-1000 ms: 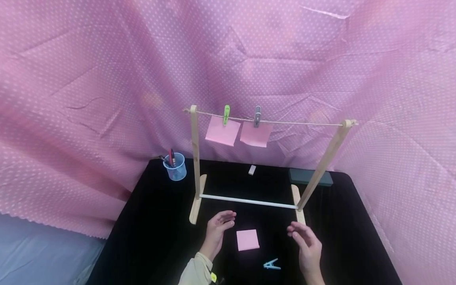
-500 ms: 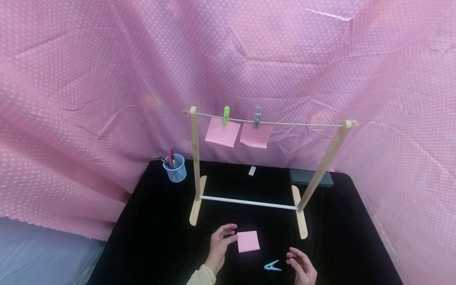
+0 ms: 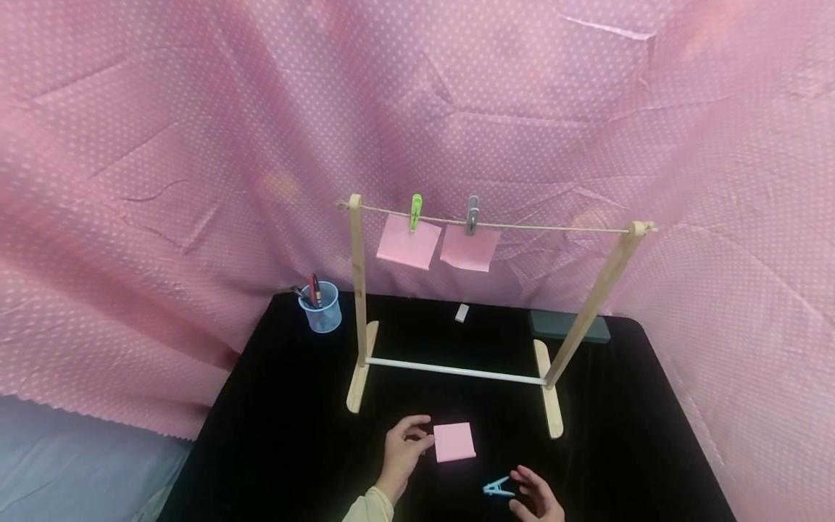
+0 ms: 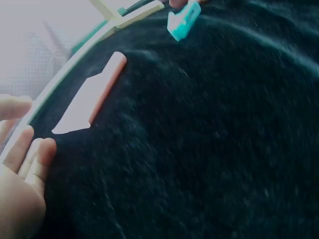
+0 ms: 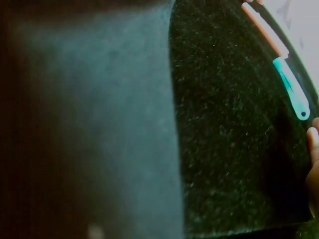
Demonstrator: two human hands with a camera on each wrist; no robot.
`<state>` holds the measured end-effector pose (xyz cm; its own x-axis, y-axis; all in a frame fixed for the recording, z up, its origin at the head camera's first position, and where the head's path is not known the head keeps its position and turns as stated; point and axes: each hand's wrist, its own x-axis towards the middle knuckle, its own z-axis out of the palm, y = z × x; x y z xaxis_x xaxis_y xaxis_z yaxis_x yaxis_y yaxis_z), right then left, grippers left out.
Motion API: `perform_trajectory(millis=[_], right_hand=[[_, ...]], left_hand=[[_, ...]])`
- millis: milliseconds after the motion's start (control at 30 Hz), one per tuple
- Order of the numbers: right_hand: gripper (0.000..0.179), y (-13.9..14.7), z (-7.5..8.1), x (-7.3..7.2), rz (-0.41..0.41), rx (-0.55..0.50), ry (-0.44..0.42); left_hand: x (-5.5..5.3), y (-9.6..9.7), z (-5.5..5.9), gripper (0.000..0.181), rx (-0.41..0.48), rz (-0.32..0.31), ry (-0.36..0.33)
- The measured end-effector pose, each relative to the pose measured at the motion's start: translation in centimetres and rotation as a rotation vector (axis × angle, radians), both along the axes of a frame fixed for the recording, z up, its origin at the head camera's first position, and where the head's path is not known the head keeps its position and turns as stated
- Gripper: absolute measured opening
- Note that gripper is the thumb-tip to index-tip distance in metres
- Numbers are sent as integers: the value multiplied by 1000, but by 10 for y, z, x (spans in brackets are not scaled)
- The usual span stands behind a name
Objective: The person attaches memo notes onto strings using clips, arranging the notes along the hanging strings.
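Note:
A pink square sticky note (image 3: 454, 442) lies on the black tabletop. At its left edge is my left hand (image 3: 404, 453), fingers loosely bent; the left wrist view shows a gap between these fingers (image 4: 45, 149) and the note (image 4: 84, 102). To the note's lower right rests a light blue clothespin (image 3: 499, 487). My right hand (image 3: 538, 496) is beside its handle end, thumb and fingers spread apart. In the right wrist view the clothespin (image 5: 291, 89) appears just short of the fingertips (image 5: 313, 137).
Behind the hands stands a wooden frame (image 3: 592, 308) with a white crossbar (image 3: 457, 371). From its string hang two pink notes, under a green clothespin (image 3: 415, 212) and a grey one (image 3: 472, 214). A blue pen cup (image 3: 324, 317), white eraser (image 3: 462, 313) and dark green box (image 3: 567, 326) sit farther back.
My right hand has come down and left to the blue clothespin. The left hand has lowered and moved right to the edge of the sticky note. Note and clothespin have stayed in place.

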<state>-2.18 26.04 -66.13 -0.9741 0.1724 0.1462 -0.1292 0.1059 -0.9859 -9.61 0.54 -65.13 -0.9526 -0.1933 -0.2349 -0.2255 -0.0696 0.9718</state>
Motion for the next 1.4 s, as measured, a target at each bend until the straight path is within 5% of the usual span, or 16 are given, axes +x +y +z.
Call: perform_trajectory(millis=[200,467,600,933,1167,1400], right_hand=[[57,8,-13,2,23,175,-23],[64,23,-26,1,133,163,129],[63,24,-29,1,140,152,139],[57,12,-21,3,16,166,32],[55,13,-19,-1,31,244,-63],[49,12,-14,-1,-4,306,-168]], left_hand=[[0,3,-5,38,-220,4,74],[-1,8,-9,43,-358,-4,88],[-3,10,-9,43,-382,7,104],[-4,12,-12,45,-426,7,110],[-4,13,-15,45,-441,13,147],[-6,15,-12,42,-462,16,95]])
